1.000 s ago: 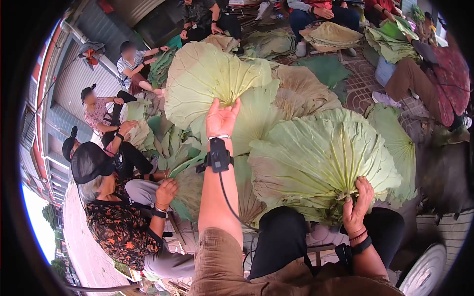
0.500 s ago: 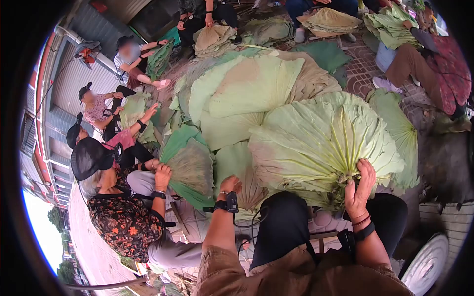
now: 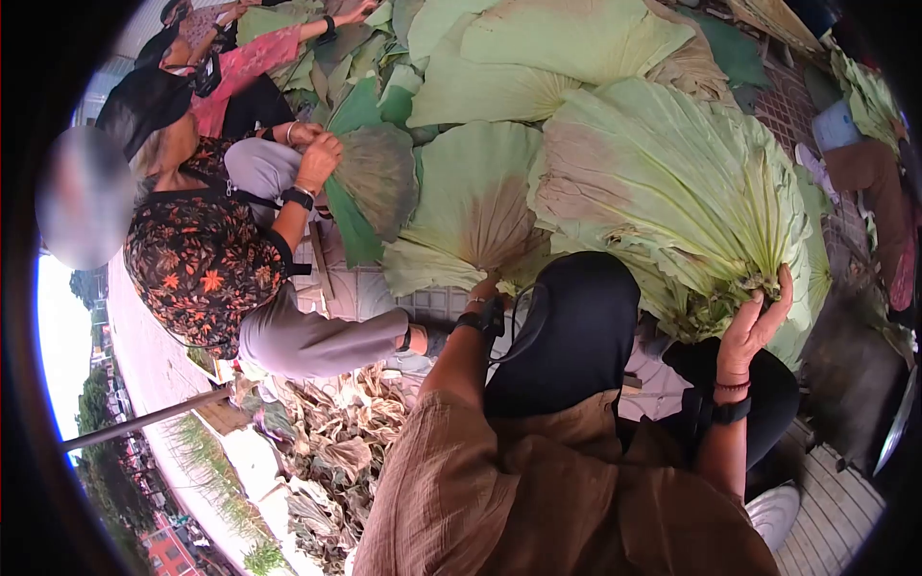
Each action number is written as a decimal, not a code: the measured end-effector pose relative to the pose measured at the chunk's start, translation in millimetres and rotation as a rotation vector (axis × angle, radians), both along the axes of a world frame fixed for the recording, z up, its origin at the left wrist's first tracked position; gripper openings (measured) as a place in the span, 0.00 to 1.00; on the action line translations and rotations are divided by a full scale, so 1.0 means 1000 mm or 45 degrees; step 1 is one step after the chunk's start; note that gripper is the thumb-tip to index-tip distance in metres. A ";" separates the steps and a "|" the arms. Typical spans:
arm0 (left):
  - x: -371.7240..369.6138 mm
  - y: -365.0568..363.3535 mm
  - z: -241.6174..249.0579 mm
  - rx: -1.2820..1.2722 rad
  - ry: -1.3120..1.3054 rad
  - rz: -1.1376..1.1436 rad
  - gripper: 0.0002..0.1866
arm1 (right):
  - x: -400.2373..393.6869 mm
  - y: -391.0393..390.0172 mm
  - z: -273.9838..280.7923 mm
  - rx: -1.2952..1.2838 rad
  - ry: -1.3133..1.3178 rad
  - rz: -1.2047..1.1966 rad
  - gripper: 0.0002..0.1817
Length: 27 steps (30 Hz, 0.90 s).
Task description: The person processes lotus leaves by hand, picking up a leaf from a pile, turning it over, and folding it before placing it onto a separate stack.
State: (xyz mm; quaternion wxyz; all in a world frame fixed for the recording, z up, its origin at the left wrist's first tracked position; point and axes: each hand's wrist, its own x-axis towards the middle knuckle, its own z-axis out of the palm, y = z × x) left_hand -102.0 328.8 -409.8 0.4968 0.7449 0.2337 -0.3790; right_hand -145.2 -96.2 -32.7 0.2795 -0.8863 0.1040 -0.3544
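Observation:
A thick, fanned stack of large pale-green lotus leaves (image 3: 672, 182) lies folded over my right knee, its veins gathering at a ragged stem end. My right hand (image 3: 757, 322) grips that gathered end, thumb on the near side and fingers along the outer edge. Left of the stack, a separate lotus leaf (image 3: 475, 182) with a brownish centre is spread out. My left hand (image 3: 487, 286) is at the base of this leaf, beside my left knee. Its fingers are mostly hidden, so I cannot make out whether they hold the leaf.
A person in a floral shirt (image 3: 206, 254) sits close on my left, both hands on a folded green leaf (image 3: 370, 182). More broad leaves (image 3: 576, 38) are piled ahead. Dry, crumpled leaves (image 3: 351, 432) lie on the ground at lower left. A blue bucket (image 3: 836, 125) stands at right.
My view has tipped down and turned left. My left hand has moved from above the spread leaf to its base. The right hand keeps its grip on the stack.

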 end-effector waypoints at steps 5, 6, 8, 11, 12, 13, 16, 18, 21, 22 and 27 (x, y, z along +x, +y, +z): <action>0.023 -0.021 0.065 0.688 -0.493 -0.584 0.21 | 0.005 0.004 0.000 0.087 -0.030 -0.003 0.26; 0.024 -0.018 0.061 0.700 -0.485 -0.564 0.20 | 0.006 0.004 -0.001 0.112 -0.043 -0.014 0.25; 0.020 -0.006 0.038 0.705 -0.667 -0.613 0.19 | 0.008 0.004 -0.002 0.120 -0.033 -0.005 0.26; 0.023 -0.004 0.029 0.710 -1.047 -0.731 0.17 | 0.010 0.006 -0.001 0.128 0.005 -0.029 0.27; 0.035 -0.016 0.057 0.759 -0.688 -0.804 0.17 | 0.010 0.007 -0.001 0.122 0.002 -0.022 0.27; 0.042 -0.023 0.073 0.796 -0.325 -0.864 0.16 | 0.011 0.008 0.000 0.155 0.006 -0.032 0.27; 0.023 0.005 -0.069 0.027 -0.347 0.302 0.16 | 0.009 0.010 0.001 0.198 0.021 -0.029 0.28; 0.028 -0.011 0.029 0.446 -0.470 -0.230 0.15 | 0.008 0.008 0.000 0.161 0.031 -0.048 0.28; 0.040 -0.020 0.056 0.662 -0.439 -0.394 0.19 | 0.008 0.007 0.000 0.154 0.041 -0.058 0.29; 0.043 -0.021 0.055 0.656 -0.334 -0.321 0.25 | 0.008 0.007 0.000 0.165 0.050 -0.066 0.29; 0.048 -0.020 0.093 -0.822 -0.088 1.436 0.20 | 0.010 0.003 -0.002 0.100 0.036 -0.058 0.28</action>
